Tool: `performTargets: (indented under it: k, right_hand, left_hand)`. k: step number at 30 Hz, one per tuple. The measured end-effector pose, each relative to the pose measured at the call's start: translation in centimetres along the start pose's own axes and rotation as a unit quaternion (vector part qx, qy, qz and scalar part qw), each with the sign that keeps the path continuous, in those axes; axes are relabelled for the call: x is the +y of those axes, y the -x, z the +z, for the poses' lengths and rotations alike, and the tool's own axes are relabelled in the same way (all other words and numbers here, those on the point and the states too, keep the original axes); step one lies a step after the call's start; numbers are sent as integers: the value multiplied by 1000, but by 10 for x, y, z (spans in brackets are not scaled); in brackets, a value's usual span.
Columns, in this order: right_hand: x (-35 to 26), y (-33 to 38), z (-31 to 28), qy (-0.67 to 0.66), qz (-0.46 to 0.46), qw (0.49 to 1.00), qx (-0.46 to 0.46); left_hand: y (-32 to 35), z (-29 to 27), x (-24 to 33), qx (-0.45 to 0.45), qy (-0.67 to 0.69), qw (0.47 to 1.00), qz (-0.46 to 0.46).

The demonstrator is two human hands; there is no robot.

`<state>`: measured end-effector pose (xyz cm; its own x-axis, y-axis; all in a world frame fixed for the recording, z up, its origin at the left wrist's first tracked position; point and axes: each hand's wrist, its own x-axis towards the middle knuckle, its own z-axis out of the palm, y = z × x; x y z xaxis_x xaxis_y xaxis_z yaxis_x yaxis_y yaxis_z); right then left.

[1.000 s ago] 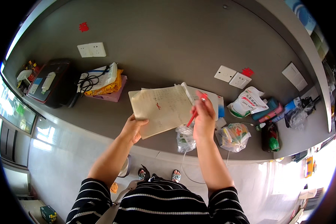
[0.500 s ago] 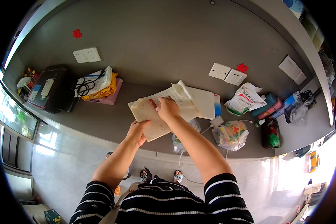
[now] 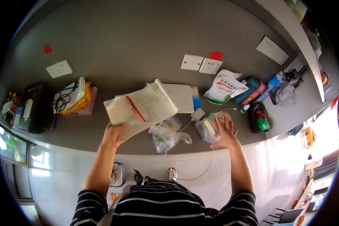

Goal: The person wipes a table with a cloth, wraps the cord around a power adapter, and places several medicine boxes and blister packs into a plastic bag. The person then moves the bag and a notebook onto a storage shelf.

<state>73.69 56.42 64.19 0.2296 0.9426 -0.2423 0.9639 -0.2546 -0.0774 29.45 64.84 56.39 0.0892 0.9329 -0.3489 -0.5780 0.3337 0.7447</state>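
From the head view, my left hand is clamped on the lower edge of the open cream paper notebook — a red pen lies across it. My right hand, fingers spread, rests on what seems a clear plastic bag of packets on the grey countertop.

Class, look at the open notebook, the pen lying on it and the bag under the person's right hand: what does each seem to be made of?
Notebook: matte cream paper, by its thin lined pages. Pen: probably glossy red plastic. Bag: thin clear plastic film, crinkled and shiny, its contents showing through.
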Motion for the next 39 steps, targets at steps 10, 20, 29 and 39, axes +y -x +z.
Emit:
performTargets:
  k: [10, 20, 29, 39]
  right_hand:
    - [30, -13, 48, 33, -248, 920, 301]
    - [23, -13, 51, 103, -239, 924, 279]
    - [39, -16, 24, -117, -250, 919, 283]
    - [49, -38, 41, -552, 257, 790, 67]
  left_hand:
    - [-55, 56, 13, -78, -53, 993, -75]
    - [-112, 97, -9, 166, -311, 932, 85]
    - [-16, 126, -16, -14, -437, 712, 550]
    - [24, 218, -149, -162, -340, 923, -84]
